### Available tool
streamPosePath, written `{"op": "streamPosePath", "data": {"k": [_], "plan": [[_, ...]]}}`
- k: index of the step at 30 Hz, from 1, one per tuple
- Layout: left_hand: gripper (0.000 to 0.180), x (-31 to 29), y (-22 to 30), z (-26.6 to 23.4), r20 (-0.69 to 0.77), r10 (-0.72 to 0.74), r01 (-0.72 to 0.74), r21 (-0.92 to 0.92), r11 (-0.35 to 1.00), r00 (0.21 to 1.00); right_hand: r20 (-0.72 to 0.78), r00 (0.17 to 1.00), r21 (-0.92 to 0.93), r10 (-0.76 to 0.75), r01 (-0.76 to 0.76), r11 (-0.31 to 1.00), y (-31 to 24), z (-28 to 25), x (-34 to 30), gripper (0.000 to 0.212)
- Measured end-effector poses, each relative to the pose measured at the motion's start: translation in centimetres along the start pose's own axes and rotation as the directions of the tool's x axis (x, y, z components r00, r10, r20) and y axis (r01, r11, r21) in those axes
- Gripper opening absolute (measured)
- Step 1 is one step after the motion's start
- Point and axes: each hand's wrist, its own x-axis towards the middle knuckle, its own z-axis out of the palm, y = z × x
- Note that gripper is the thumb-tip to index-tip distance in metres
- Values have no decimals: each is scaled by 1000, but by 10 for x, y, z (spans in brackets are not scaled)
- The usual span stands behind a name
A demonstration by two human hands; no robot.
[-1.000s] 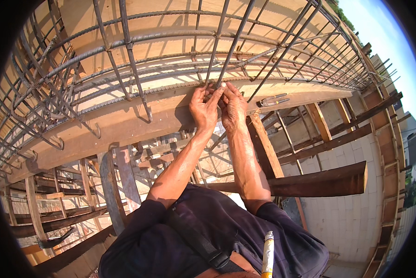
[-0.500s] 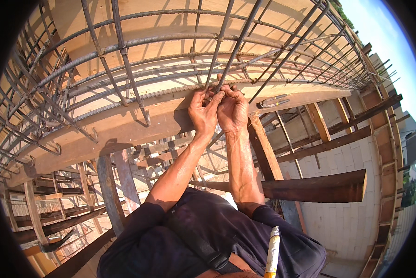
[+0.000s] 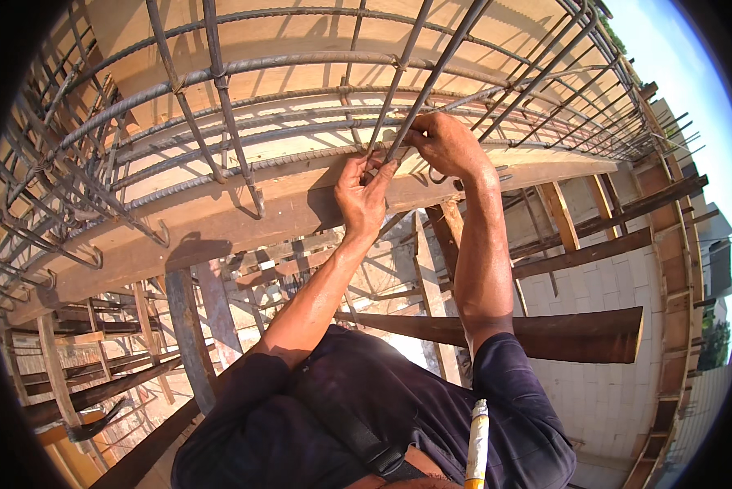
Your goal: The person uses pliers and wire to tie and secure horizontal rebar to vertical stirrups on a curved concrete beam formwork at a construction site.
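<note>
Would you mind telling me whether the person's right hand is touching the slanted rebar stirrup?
Touching: the head view shows the right hand with fingers closed around the slanted rebar stirrup, no gap visible.

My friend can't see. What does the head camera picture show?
Two bare hands meet at a crossing of steel rebar bars: the left hand pinches at the joint and the right hand grips beside it. The bars form a cage lying in a long wooden form, high above timber props and a pale block wall. A white tube stands near the person's dark shirt.
</note>
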Motion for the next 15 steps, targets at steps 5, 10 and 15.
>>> {"op": "streamPosePath", "data": {"k": [5,10,15], "plan": [[27,0,3,1,35,26,-24,-48,999,999,46,985,173,-168,158,972,1,3,24,25],[26,4,4,1,20,-8,9,-56,998,1000,-373,869,-169,-324,280,945,-13,24,-21,16],[27,1,7,-1,2,-40,40,-62,997,999,-492,846,-83,-205,189,978,-18,53,-40,13]]}}
